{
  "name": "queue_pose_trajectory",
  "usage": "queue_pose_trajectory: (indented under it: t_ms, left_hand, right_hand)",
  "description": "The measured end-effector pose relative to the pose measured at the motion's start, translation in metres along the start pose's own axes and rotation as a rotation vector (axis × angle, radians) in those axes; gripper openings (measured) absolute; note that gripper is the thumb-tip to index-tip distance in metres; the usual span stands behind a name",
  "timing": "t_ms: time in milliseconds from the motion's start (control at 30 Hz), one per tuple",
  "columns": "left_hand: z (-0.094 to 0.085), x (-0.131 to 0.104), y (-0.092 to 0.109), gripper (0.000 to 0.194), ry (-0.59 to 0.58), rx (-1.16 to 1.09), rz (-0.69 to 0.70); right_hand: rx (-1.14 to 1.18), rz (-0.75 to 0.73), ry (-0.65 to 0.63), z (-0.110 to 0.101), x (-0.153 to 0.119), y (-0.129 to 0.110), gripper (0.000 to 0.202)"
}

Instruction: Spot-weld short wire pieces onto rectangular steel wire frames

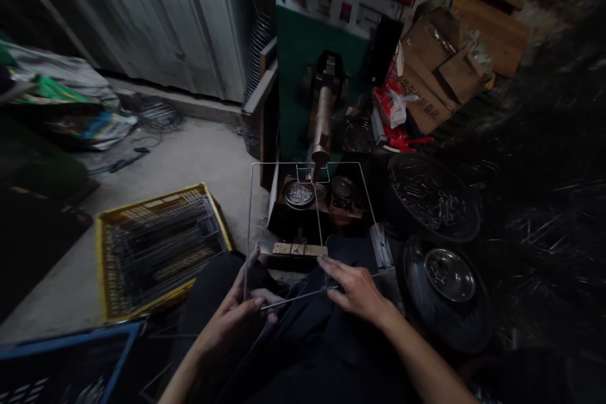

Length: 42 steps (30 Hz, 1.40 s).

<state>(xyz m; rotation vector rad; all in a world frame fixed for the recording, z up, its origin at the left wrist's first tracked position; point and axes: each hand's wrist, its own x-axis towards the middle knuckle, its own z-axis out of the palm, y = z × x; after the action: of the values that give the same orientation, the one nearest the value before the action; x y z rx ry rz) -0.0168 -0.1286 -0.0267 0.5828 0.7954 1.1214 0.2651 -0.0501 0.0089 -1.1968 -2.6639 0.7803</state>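
Observation:
A thin metal wire frame [279, 163] spans the space in front of me, its far side at the copper-coloured tip of a green machine [296, 95]. My left hand [243, 303] grips the near left corner of this frame, thumb and fingers closed round the wire. With thumb and fingers on the frame's near middle, where a long wire meets the near bar, my right hand [355, 290] holds it too. Under the machine's arm [322, 117], beyond both hands, sits a round dish [299, 204] of small metal bits.
To the left stands a yellow crate [101, 265] of wire pieces, with a blue crate [71, 336] nearer me. On the right are a dark basin [473, 227] of metal pieces and a shiny bowl [449, 274]. Cardboard boxes [426, 91] lie behind.

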Motion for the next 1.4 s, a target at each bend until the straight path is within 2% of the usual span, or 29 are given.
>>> queue_pose_trajectory:
  t_ms: [233, 333, 400, 500, 700, 867, 1067, 1400]
  left_hand:
    - [0.008, -0.004, 0.007, 0.096, -0.009, 0.003, 0.011]
    - [0.005, 0.0, 0.008, 0.095, 0.002, 0.019, 0.0]
    - [-0.001, 0.011, 0.013, 0.097, -0.001, 0.039, 0.018]
    - [-0.011, 0.042, 0.031, 0.099, -0.035, 0.099, 0.083]
    - [-0.025, 0.118, 0.083, 0.103, -0.119, 0.091, 0.195]
    - [-0.038, 0.16, 0.105, 0.103, -0.162, 0.093, 0.238]
    - [-0.043, 0.178, 0.121, 0.104, -0.145, 0.103, 0.234]
    - [-0.056, 0.192, 0.131, 0.102, -0.172, 0.098, 0.27]
  right_hand:
    - [0.007, -0.008, -0.01, -0.004, -0.002, -0.002, 0.079]
    - [-0.009, -0.015, 0.004, -0.005, 0.003, 0.0, 0.074]
    - [-0.022, -0.036, 0.036, -0.007, 0.013, 0.004, 0.07]
    - [-0.067, -0.072, 0.11, -0.018, 0.042, 0.014, 0.068]
    - [-0.183, 0.003, 0.301, -0.06, 0.109, 0.043, 0.067]
    - [-0.162, -0.013, 0.374, -0.084, 0.144, 0.063, 0.06]
    - [-0.146, 0.016, 0.392, -0.09, 0.17, 0.072, 0.06]
    - [-0.099, 0.071, 0.359, -0.103, 0.189, 0.063, 0.061]
